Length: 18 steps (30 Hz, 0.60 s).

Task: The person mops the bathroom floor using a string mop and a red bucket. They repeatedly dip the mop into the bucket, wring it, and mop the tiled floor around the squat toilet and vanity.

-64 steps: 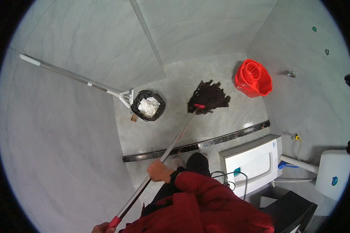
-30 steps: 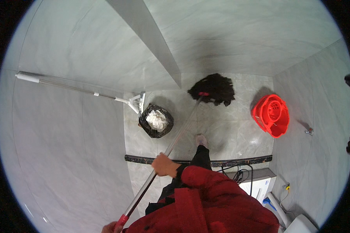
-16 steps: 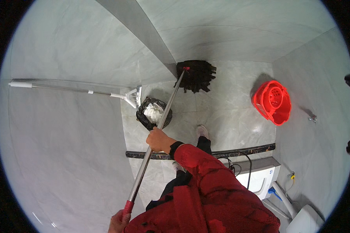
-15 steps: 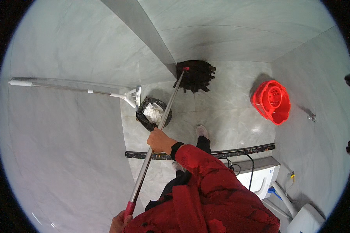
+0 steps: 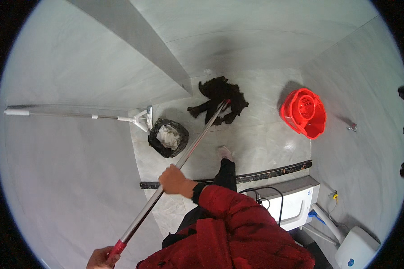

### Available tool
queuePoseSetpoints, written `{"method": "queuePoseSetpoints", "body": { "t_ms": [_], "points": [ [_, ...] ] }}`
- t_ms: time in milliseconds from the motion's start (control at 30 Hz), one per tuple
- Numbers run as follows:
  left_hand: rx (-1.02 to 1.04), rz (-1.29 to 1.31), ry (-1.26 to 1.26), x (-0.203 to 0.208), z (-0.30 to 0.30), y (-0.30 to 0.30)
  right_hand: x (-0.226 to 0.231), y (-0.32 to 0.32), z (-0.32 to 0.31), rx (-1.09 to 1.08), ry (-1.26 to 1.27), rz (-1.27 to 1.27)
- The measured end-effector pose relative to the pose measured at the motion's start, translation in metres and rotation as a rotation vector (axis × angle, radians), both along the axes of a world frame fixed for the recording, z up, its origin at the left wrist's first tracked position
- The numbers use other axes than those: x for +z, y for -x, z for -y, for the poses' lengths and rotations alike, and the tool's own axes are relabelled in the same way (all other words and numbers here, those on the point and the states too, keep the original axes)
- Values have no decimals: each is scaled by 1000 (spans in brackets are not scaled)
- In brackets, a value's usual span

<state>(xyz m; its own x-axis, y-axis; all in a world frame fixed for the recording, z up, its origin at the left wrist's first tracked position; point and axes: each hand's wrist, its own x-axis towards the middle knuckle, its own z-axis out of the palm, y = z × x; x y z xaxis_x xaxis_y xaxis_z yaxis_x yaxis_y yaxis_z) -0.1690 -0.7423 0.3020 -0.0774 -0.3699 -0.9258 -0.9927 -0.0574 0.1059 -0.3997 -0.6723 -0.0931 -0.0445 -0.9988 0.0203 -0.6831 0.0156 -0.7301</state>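
Observation:
A mop [image 5: 197,140] slants across the floor, with a silver pole and dark strands bunched at its far end. My right hand [image 5: 177,181] is closed round the middle of the pole, its arm in a red sleeve with a dark cuff. Low at the left, my left hand [image 5: 102,258] grips the red end of the pole and is partly cut off by the picture's edge. The mop head [image 5: 223,97] lies on the grey tiles, a little off the far wall. Left of the pole stands a waste bin [image 5: 184,142] lined with a black bag, with crumpled white paper inside.
A white long-handled squeegee [image 5: 141,119] leans along the left wall beside the bin. At the right stands a red mop bucket [image 5: 296,123] with a wringer basket. A dark raised strip [image 5: 274,173] crosses the floor near my feet; a white appliance [image 5: 296,204] with a black cable sits behind it.
The mop head has come away from the wall corner, nearer to me and rightward, its strands now bunched and trailing. My left hand has swung to the left with the pole's end.

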Motion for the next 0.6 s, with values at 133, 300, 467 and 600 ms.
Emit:
{"method": "queuePoseSetpoints", "body": {
  "t_ms": [133, 300, 467, 600],
  "points": [
    [-166, 110, 96, -60, 13, 100, -33, 113, -21, -169, 4, -161],
    [-506, -175, 129, -147, 13, 229, -88, 264, -73, -305, -70, -251],
    [-714, -327, 68, -244, -33, 328, -119, 381, -160, -435, -335, -453],
    [-721, -354, 43, -273, -59, 335, -130, 389, -192, -419, -416, -560]
  ]
}}
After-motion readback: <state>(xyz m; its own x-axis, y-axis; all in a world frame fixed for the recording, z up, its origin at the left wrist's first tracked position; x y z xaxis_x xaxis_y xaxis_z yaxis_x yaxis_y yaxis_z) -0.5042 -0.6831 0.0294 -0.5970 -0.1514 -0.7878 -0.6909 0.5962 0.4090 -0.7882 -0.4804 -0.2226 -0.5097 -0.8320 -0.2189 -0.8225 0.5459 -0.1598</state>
